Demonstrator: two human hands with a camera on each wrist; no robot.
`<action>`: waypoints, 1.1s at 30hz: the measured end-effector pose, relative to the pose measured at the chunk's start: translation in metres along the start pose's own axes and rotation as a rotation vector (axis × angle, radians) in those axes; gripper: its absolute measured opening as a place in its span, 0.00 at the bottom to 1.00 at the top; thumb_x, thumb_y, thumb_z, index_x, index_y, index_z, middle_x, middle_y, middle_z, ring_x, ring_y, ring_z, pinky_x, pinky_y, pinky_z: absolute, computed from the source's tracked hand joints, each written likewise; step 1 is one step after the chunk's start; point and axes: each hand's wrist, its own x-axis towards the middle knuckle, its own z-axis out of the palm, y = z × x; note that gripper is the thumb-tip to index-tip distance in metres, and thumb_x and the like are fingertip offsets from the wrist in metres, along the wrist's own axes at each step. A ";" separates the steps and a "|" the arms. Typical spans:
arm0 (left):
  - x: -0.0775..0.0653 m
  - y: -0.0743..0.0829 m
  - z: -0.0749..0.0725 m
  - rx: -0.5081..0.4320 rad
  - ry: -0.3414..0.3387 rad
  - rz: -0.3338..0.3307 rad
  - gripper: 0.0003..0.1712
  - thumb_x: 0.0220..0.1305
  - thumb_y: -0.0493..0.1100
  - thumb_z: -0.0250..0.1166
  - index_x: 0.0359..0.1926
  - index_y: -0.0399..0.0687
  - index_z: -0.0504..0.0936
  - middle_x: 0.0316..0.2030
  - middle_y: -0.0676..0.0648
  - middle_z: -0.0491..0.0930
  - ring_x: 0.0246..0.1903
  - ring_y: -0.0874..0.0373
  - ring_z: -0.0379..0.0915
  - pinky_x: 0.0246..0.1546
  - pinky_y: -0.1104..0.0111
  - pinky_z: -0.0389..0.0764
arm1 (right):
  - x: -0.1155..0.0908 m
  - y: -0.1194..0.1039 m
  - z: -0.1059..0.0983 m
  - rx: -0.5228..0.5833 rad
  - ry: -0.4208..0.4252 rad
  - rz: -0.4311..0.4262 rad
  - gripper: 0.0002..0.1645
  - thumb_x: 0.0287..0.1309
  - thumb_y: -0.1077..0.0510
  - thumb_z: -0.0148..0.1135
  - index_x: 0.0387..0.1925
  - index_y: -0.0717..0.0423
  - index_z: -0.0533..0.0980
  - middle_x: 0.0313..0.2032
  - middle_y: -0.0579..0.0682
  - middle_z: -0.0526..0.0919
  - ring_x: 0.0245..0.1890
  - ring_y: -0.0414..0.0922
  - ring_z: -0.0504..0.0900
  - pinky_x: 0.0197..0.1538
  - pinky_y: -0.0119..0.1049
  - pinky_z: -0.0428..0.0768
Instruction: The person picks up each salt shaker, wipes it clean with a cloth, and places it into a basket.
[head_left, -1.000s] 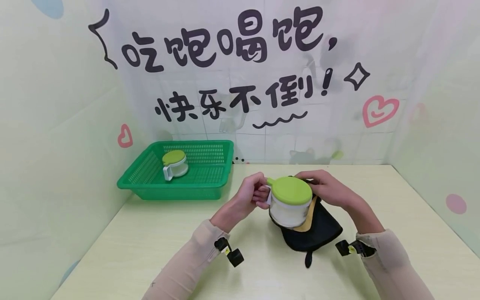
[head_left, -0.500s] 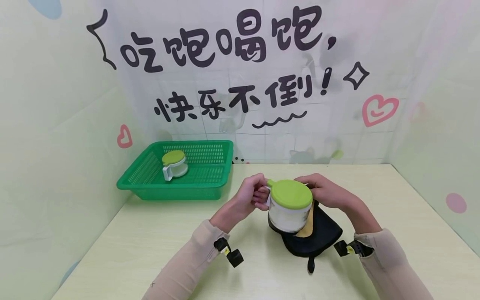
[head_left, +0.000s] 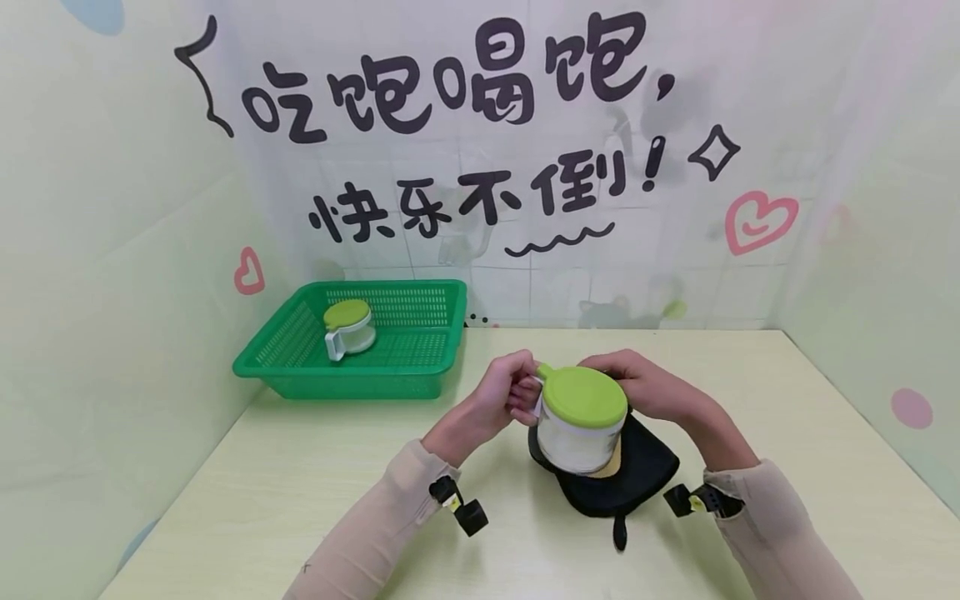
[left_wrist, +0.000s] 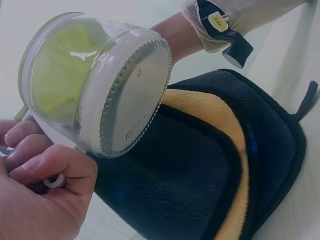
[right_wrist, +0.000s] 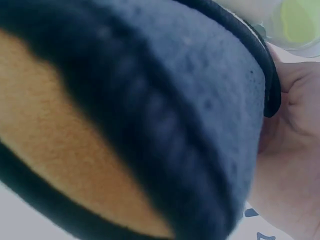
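My left hand [head_left: 508, 387] curls its fingers round the white handle of a glass seasoning jar [head_left: 577, 446] with a green lid [head_left: 585, 397]. In the left wrist view the jar [left_wrist: 95, 80] leans over, and its ribbed glass bottom shows. My right hand [head_left: 651, 383] holds a folded cleaning cloth [head_left: 637, 467] against the jar's far right side; its fingertips are hidden behind the jar and cloth. The cloth, dark navy with a yellow inner face, hangs under and beside the jar. Close up, the cloth [right_wrist: 210, 85] fills most of the right wrist view, with part of the right hand [right_wrist: 295, 135] beside it.
A green plastic basket [head_left: 352, 386] stands at the back left of the pale wooden table [head_left: 300, 467]. Inside it lies a second green-lidded glass jar [head_left: 351, 329], tipped, its white handle toward me. A printed curtain [head_left: 420, 167] closes off the back.
The jar has come slightly lower and toward me, its lid tipping more into view. My right hand has slid a little left, and the cloth has shifted with it. The basket has not moved.
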 end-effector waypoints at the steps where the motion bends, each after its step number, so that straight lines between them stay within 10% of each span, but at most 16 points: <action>1: 0.000 0.000 0.000 -0.003 -0.007 0.002 0.15 0.57 0.41 0.42 0.15 0.56 0.54 0.13 0.59 0.48 0.12 0.68 0.47 0.17 0.75 0.52 | 0.000 0.001 0.000 0.002 -0.017 -0.012 0.16 0.73 0.68 0.51 0.52 0.59 0.82 0.47 0.42 0.86 0.45 0.38 0.82 0.52 0.34 0.82; 33: 0.001 -0.004 -0.008 -0.008 -0.028 0.005 0.16 0.58 0.40 0.41 0.15 0.56 0.52 0.13 0.60 0.49 0.12 0.68 0.48 0.16 0.74 0.51 | 0.005 -0.002 0.008 -0.061 0.073 -0.001 0.17 0.71 0.68 0.53 0.55 0.58 0.82 0.52 0.48 0.87 0.53 0.37 0.84 0.58 0.33 0.81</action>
